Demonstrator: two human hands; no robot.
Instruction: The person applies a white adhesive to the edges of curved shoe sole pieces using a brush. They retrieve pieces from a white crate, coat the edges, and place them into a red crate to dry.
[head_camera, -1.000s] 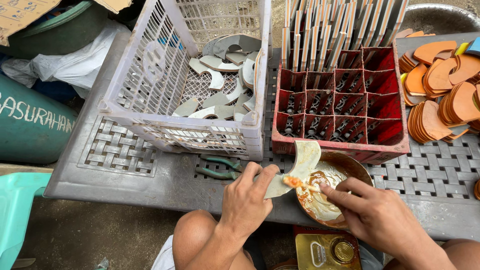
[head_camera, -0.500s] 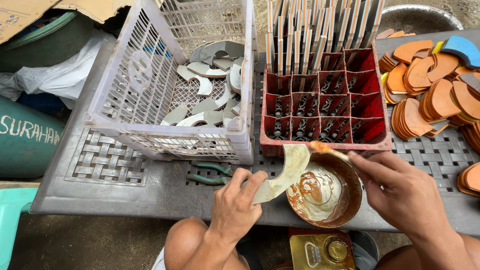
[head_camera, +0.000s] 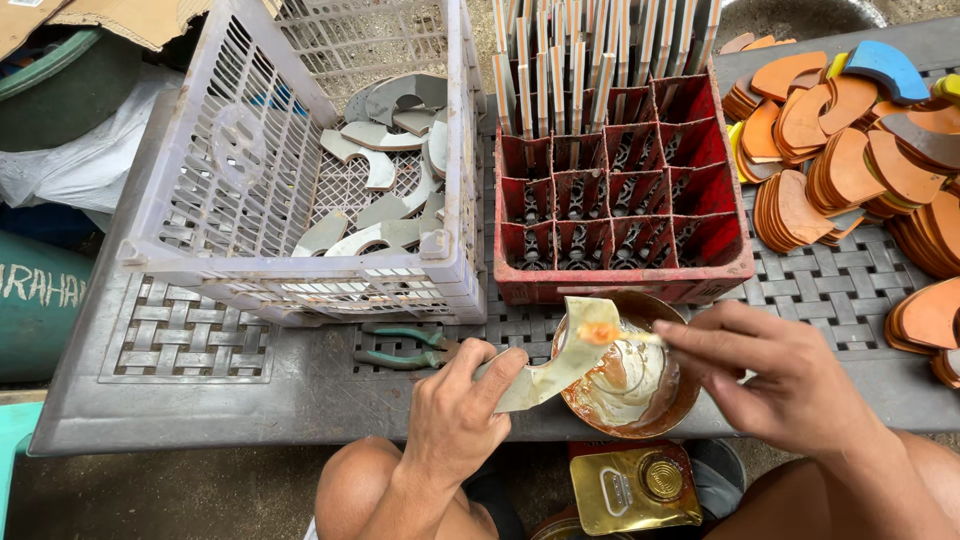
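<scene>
1. The left hand (head_camera: 455, 415) is pinching a curved, crescent-shaped piece (head_camera: 560, 352) by its lower end, thumb on top and fingers curled underneath, holding it tilted over the near edge of the grey plastic table (head_camera: 190, 395).
2. The piece is looking pale cream and glossy, as if wet with coating; it is broad and flat, bending upward to a blunt upper end that is reaching over the rim of the bowl (head_camera: 628, 372).
3. An orange smear is sitting on that upper end, where the tip of a small applicator (head_camera: 625, 336) is touching it.
4. The right hand (head_camera: 790, 375) is gripping the applicator with fingers drawn together around it; most of the tool is hidden by the fingers, so its kind cannot be told.
5. The bowl, rusty brown outside, is holding a whitish, shiny liquid with orange streaks, and is standing just in front of the red crate (head_camera: 620, 210).
6. The red crate is divided into compartments; thin upright strips are filling its far rows, while the near ones are showing bare bottoms.
7. The white lattice basket (head_camera: 300, 170) to the left is holding grey curved pieces of similar shape.
8. Green-handled pliers (head_camera: 405, 347) are lying between the basket and the left hand.
9. Stacks of orange curved pieces (head_camera: 850, 160) are lying on the table's right side.
10. A gold-coloured tin (head_camera: 635, 487) is standing below the table edge, between the knees.
</scene>
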